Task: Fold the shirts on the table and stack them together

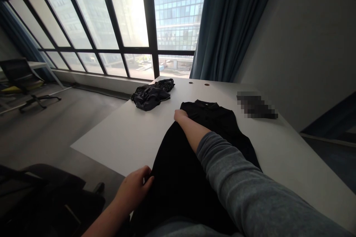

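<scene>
A long black collared garment (pixel 178 170) is spread over the white table, its collar at the far end and its lower part hanging toward my body. My right hand (pixel 181 114) reaches across it and is closed on its left edge near the shoulder. Lower down on the same side, my left hand (pixel 135 185) pinches the garment's edge between thumb and fingers, just off the table's near edge. My right forearm hides part of the garment's middle. Whether it is a shirt or a dress I cannot tell.
Crumpled dark clothes (pixel 151 96), partly patterned, lie at the table's (pixel 111 140) far left corner. A blurred-out dark item (pixel 256 105) lies at the right. A black chair (pixel 47 192) stands at lower left. Windows and a blue curtain (pixel 222 26) are behind the table.
</scene>
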`<control>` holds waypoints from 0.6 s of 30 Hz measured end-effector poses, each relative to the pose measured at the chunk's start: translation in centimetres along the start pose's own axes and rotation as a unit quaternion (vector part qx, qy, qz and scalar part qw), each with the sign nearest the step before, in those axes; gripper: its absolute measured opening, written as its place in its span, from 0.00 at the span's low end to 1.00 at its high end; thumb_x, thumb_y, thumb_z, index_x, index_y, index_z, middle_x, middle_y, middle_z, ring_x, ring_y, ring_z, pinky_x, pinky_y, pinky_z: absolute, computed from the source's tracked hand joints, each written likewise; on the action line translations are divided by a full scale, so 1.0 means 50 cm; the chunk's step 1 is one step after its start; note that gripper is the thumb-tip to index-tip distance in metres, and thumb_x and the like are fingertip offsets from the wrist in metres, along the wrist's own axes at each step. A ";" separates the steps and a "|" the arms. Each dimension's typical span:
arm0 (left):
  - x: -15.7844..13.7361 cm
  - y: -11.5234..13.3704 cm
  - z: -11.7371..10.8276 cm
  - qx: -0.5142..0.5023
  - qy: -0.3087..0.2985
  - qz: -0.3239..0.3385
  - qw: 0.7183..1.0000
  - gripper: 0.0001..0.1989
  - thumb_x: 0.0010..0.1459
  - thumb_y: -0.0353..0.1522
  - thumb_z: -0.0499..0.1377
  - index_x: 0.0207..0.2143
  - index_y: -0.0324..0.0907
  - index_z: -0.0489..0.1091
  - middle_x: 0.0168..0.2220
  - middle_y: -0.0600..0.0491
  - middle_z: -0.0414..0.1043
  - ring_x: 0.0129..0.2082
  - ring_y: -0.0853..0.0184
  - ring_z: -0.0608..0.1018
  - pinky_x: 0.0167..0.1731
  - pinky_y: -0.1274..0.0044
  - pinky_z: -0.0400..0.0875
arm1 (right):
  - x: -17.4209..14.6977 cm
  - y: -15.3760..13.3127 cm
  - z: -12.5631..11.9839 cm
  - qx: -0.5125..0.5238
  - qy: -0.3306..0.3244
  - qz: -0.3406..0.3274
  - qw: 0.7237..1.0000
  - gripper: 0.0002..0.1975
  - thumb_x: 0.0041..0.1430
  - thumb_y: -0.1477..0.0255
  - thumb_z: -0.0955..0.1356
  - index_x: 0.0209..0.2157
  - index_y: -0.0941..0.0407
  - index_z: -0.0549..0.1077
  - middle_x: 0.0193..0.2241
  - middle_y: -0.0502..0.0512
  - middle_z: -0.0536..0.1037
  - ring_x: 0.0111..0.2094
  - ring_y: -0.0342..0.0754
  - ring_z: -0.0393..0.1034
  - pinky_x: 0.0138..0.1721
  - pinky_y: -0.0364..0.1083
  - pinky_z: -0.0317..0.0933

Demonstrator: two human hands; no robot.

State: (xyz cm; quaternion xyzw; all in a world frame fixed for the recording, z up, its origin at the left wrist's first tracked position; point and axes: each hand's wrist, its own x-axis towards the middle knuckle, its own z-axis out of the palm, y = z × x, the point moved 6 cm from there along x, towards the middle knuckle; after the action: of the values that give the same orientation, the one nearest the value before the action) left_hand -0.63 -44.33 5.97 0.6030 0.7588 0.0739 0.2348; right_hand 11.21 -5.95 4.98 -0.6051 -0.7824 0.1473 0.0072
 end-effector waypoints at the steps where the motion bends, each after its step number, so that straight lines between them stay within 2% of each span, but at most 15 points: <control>1: -0.003 0.005 -0.004 -0.002 0.006 0.005 1.000 0.04 0.66 0.37 0.56 0.38 0.49 0.70 0.40 0.53 0.81 0.42 0.60 0.81 0.40 0.73 0.66 | 0.001 0.005 -0.007 0.003 0.006 -0.002 1.000 0.23 0.61 0.73 0.72 0.58 0.62 0.76 0.55 0.77 0.78 0.57 0.62 0.75 0.52 0.55 0.71; 8: -0.018 0.062 -0.030 -0.013 0.053 0.059 0.997 0.03 0.64 0.36 0.57 0.39 0.50 0.69 0.39 0.53 0.80 0.41 0.61 0.81 0.41 0.72 0.68 | -0.013 0.073 -0.066 0.040 0.075 -0.007 0.996 0.17 0.63 0.74 0.69 0.51 0.66 0.81 0.51 0.76 0.81 0.55 0.61 0.76 0.55 0.51 0.68; 14: -0.044 0.169 -0.045 -0.025 0.056 0.143 0.988 0.07 0.65 0.33 0.56 0.44 0.49 0.71 0.40 0.52 0.80 0.42 0.61 0.81 0.44 0.71 0.69 | -0.073 0.182 -0.106 0.073 0.156 -0.005 0.985 0.15 0.64 0.73 0.67 0.47 0.60 0.84 0.49 0.65 0.84 0.53 0.55 0.78 0.54 0.43 0.66; 18: -0.056 0.236 -0.028 -0.016 0.038 0.202 0.978 0.08 0.65 0.32 0.56 0.45 0.47 0.73 0.43 0.51 0.81 0.44 0.60 0.81 0.45 0.71 0.70 | -0.114 0.270 -0.109 0.081 0.188 0.018 0.979 0.17 0.65 0.74 0.64 0.48 0.56 0.84 0.49 0.59 0.85 0.52 0.52 0.78 0.52 0.41 0.66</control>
State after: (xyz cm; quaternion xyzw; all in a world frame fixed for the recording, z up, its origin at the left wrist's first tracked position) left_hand 9.57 -43.65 12.62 0.7370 0.6280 0.1549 0.1959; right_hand 26.52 -7.12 7.90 -0.6337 -0.7411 0.0937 0.2007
